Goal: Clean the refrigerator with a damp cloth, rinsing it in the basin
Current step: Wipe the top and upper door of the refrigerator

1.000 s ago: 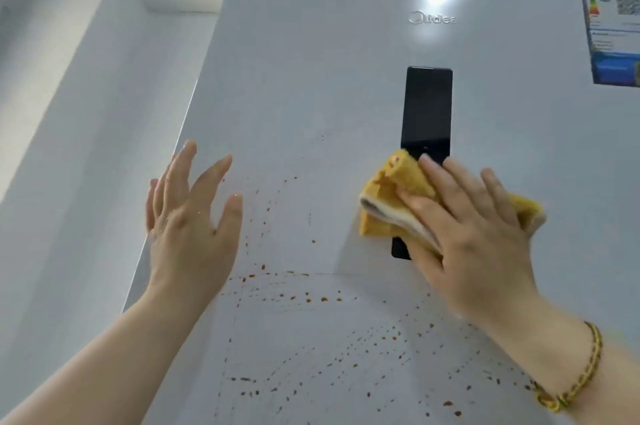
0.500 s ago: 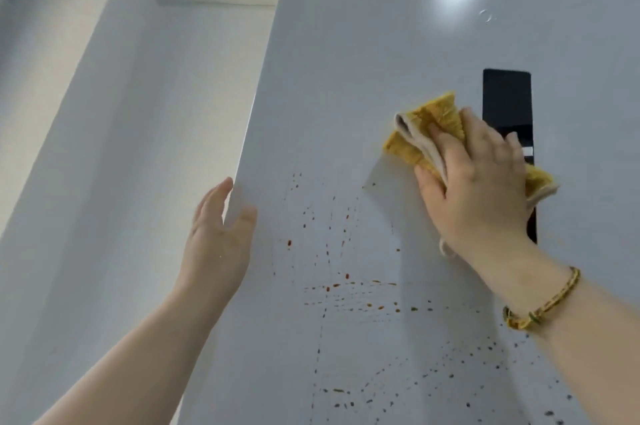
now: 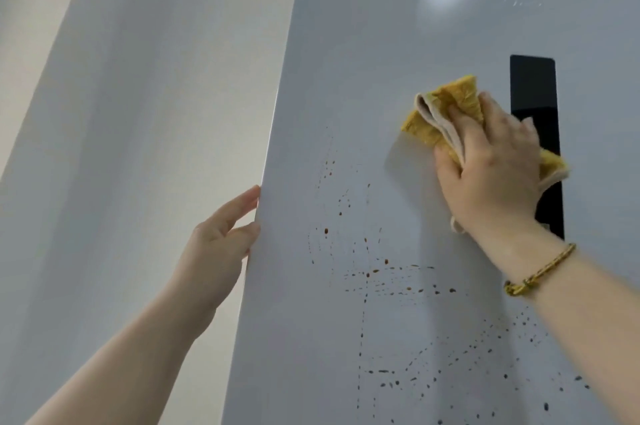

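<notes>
The right hand [image 3: 495,175] presses the bunched yellow cloth [image 3: 446,102] against the refrigerator [image 3: 363,60] door. Its grip is closed over the folds with the thumb at the lower side, so the cloth lies under the fingers and pokes out above and to the left of them. The brown spatter [image 3: 367,274] lies below the grip and a little to its left, scattering on downward to the bottom of the view, while the door above the grip looks free of spots. The black panel [image 3: 531,85] stands upright just right of the grip, partly hidden behind it. The left hand [image 3: 214,251] is well off to the lower left, fingers straight against the door's left edge, holding nothing. The cloth hand is nearer the spots, so the next stroke probably needs to run downward. No basin shows.
</notes>
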Demonstrator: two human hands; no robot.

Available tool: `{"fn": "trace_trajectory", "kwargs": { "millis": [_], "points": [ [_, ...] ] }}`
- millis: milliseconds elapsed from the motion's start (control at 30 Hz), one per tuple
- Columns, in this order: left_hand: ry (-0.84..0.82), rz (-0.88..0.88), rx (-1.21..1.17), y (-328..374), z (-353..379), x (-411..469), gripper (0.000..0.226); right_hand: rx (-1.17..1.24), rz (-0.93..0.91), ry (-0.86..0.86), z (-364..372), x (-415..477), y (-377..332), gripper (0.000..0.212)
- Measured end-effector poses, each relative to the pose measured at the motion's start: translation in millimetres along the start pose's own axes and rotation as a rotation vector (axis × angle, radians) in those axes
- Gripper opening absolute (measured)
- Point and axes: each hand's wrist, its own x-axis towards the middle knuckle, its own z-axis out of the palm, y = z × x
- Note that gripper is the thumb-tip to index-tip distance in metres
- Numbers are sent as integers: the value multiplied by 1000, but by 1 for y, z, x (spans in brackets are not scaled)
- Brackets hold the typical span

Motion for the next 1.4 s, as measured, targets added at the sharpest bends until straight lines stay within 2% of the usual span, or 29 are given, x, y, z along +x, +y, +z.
{"fn": "trace_trajectory", "kwargs": {
  "millis": [67,167,233,333,400,533,600,667,767,833,867,933,1033,1100,1133,1200,1333,1400],
  "points": [
    [-26,6,3,-2,-5,1,44,-22,-111,11,4,-30,-16,49],
    [-42,1,-54,-3,-10,5,44,-24,-482,-7,6,-84,-28,36],
    [-49,-15,-97,-3,-12,7,42,0,-661,-63,3,-95,-25,35],
    [-50,-22,-128,-2,-12,8,40,1,-792,-69,3,-72,-15,35],
    [-56,-23,-136,-2,-12,8,41,-17,-735,-33,7,-48,-11,35],
    [-59,-36,-167,-4,-13,9,40,-53,-303,80,14,-19,-27,42],
    [-60,-46,-187,-4,-13,9,39,-28,-173,97,17,-29,-46,42],
    [-64,-47,-202,-3,-12,9,38,-17,-306,76,19,-52,-60,41],
    [-78,-53,-215,-3,-13,9,36,45,-686,0,15,-75,-59,30],
    [-86,-57,-217,-3,-15,10,36,74,-791,-21,15,-65,-54,29],
    [-92,-59,-222,-4,-16,11,37,65,-781,-14,16,-55,-53,31],
    [-97,-71,-230,-6,-16,10,39,29,-614,23,20,-32,-55,40],
    [-98,-92,-275,-7,-18,10,40,8,-211,67,24,-7,-76,41],
    [-91,-109,-307,-7,-19,10,40,-1,-102,66,28,-10,-97,39],
    [-88,-119,-327,-7,-19,10,40,-14,-141,66,29,-18,-104,41],
    [-105,-140,-362,-7,-21,10,43,0,-332,35,28,-45,-111,43],
    [-101,-192,-413,-5,-25,12,41,109,-727,-66,16,-76,-98,33],
    [-90,-192,-429,-5,-25,12,40,110,-781,-68,15,-61,-89,36]
  ]
}}
